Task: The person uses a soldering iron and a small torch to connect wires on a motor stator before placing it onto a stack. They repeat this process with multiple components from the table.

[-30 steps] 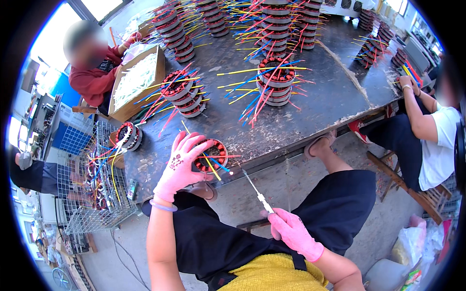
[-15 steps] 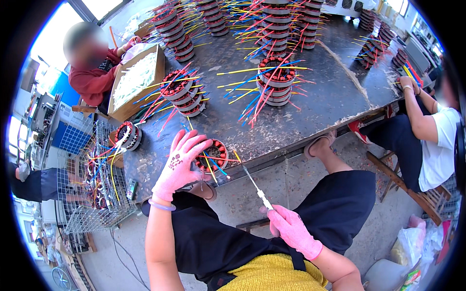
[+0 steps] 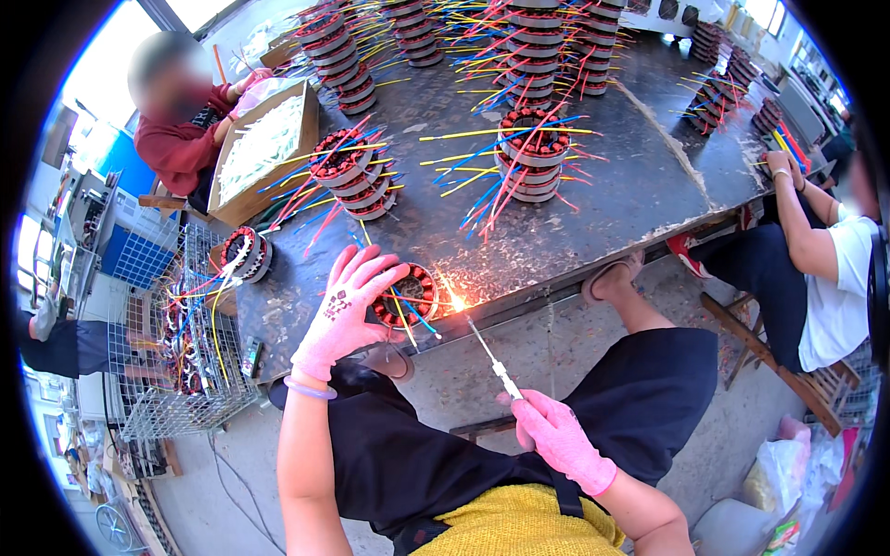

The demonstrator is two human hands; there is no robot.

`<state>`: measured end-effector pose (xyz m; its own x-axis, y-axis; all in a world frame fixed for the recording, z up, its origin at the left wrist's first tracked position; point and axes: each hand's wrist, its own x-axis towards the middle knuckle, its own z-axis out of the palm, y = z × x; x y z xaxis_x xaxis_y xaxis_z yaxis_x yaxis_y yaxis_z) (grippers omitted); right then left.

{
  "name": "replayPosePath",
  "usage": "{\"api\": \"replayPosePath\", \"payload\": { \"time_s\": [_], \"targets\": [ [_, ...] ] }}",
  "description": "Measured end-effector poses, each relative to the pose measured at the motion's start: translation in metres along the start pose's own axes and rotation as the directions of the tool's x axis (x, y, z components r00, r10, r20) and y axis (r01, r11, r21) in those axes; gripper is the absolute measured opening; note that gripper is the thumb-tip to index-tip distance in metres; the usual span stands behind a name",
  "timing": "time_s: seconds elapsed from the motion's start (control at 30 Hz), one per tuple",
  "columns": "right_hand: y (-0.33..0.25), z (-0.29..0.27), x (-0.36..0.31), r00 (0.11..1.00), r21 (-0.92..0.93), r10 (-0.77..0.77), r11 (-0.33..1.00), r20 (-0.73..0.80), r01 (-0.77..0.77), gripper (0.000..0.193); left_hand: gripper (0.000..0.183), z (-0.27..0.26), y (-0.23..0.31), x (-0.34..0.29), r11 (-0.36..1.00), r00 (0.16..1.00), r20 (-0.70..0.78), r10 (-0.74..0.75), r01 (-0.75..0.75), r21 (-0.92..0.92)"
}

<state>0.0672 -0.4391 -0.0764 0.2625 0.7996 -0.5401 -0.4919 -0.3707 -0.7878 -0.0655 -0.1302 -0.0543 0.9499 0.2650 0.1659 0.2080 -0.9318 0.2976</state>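
Note:
In a pink glove, my left hand [image 3: 345,301] grips the left side of a round motor stator [image 3: 422,281] at the table's near edge. Yellow and blue wires hang across the stator's opening, and red windings line its ring. My right hand [image 3: 558,434], also gloved in pink, is closed around the white end of a thin metal rod [image 3: 484,345]. Bright orange sparks [image 3: 456,302] flare at the rod's far tip, just right of the stator. The glare hides exactly what the tip touches.
Stacked stators [image 3: 533,157] with coloured wires stand farther back on the dark table [image 3: 612,199]. A cardboard box [image 3: 222,199] of white pieces lies at the left, above a wire basket [image 3: 190,408]. Co-workers sit at the left and right.
Sparks and a bright glow have appeared at the rod's tip. Both my hands stay nearly where they were, still holding the stator and the rod.

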Motion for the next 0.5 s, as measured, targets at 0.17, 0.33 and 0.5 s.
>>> {"api": "replayPosePath", "payload": {
  "time_s": [0.17, 0.33, 0.5],
  "targets": [
    [-0.012, 0.000, -0.003, 0.999, -0.123, -0.026, 0.992, 0.022, 0.028, 0.034, 0.093, -0.001, 0.002, -0.001, 1.000, 1.000, 0.001, -0.004, 0.004, -0.007],
    [0.001, -0.004, 0.000, 1.000, -0.037, -0.010, 0.999, 0.026, 0.011, 0.033, 0.094, 0.000, -0.001, 0.000, 1.000, 1.000, -0.003, 0.008, -0.008, 0.000],
    [0.000, -0.004, 0.000, 1.000, -0.079, -0.005, 0.997, 0.010, 0.006, 0.033, 0.095, 0.000, -0.001, 0.000, 1.000, 1.000, 0.002, 0.004, -0.004, 0.003]
  ]
}}
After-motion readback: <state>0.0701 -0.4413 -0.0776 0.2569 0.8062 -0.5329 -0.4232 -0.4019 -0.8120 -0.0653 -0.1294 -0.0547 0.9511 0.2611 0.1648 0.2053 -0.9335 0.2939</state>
